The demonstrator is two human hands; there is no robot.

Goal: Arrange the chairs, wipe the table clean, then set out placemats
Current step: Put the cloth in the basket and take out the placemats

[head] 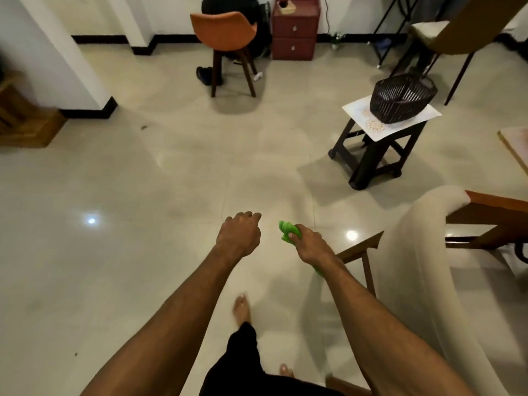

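Observation:
My right hand (307, 242) grips a crumpled green cloth (288, 230) out in front of me over the floor. My left hand (238, 234) hangs beside it with loosely curled fingers and holds nothing. A chair with a pale padded back (420, 267) and wooden frame stands just right of my right arm. The corner of the table (514, 144) shows at the right edge. A white patterned placemat (368, 121) lies on a dark stool (371, 155), under a dark wicker basket (403, 98).
An orange chair (225, 30) stands at the back wall with a person seated on it, next to a red drawer unit (295, 32). Another chair (457, 32) is at the back right. A wooden crate (25, 121) sits by the white pillar on the left.

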